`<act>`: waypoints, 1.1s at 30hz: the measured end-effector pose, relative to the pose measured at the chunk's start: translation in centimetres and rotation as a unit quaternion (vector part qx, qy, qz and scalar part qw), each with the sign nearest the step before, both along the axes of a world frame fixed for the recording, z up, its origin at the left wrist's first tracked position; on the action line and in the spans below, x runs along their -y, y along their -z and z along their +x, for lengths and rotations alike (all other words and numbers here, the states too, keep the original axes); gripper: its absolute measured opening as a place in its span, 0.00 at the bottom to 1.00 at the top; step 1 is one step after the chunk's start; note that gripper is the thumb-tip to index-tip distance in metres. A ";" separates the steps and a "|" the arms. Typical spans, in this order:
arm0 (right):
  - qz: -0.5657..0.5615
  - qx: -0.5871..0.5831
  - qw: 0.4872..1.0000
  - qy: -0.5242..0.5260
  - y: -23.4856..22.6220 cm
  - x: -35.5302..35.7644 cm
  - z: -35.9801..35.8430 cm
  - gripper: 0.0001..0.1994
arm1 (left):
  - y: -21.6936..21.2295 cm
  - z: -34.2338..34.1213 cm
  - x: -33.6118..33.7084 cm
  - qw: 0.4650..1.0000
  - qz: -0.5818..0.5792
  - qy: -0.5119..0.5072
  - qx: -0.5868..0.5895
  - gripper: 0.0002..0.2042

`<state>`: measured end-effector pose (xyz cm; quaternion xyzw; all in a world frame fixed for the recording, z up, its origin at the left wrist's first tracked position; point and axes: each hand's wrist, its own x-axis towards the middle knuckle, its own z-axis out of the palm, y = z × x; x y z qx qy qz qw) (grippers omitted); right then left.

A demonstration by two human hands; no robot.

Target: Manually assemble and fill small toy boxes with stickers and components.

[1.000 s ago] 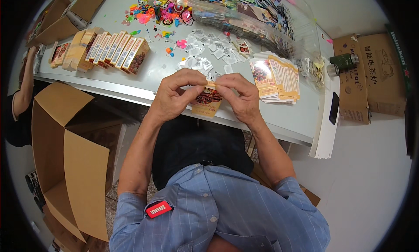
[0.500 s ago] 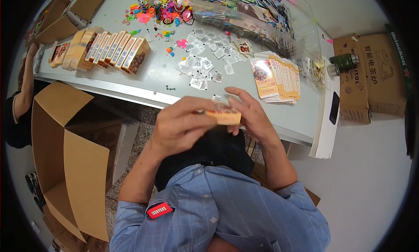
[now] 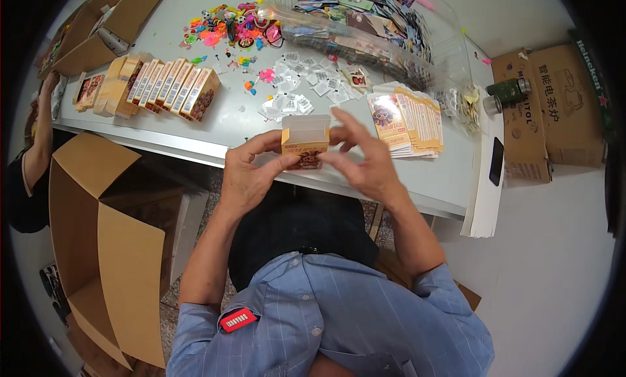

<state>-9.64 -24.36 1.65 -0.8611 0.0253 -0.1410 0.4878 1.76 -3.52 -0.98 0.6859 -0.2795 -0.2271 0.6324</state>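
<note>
An orange-and-white small carton (image 3: pixel 305 146) stands over the table's front edge, its top flap raised and its top end open. My left hand (image 3: pixel 249 171) grips it from the left, with the thumb across the printed front. At its right edge my right hand (image 3: pixel 366 163) pinches it between thumb and bent fingers, while one finger points up and away. Beyond the carton lie small white printed sachets (image 3: pixel 287 106). A stack of flat orange-and-white cartons (image 3: pixel 407 122) lies to the right of my hands. Several filled-out cartons (image 3: pixel 173 87) stand in a row at the left.
Colourful small toys (image 3: pixel 238 25) are heaped at the back. A clear plastic bin (image 3: pixel 365 31) holds many cards. A large open cardboard box (image 3: pixel 130 266) stands at the lower left, near another person's arm (image 3: pixel 42 122). A phone (image 3: pixel 496 162) and a green flask (image 3: pixel 508 89) are at the right.
The carton has gone from flat and tilted to upright and squared out, with its flap raised. Both hands have moved slightly away from me, over the table's edge.
</note>
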 end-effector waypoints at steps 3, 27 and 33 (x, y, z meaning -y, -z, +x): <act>-0.075 0.098 0.988 0.096 -2.2 4.2 2.6 0.28 | 0.8 1.1 0.5 0.999 0.047 -0.010 0.005 0.20; -0.320 -0.144 0.935 -0.055 -3.5 22.8 20.1 0.17 | 4.0 1.9 1.1 0.988 -0.079 -0.003 -0.134 0.24; -0.183 0.033 0.977 0.104 -8.1 19.7 15.5 0.18 | 3.9 1.8 1.0 0.987 -0.082 -0.001 -0.138 0.24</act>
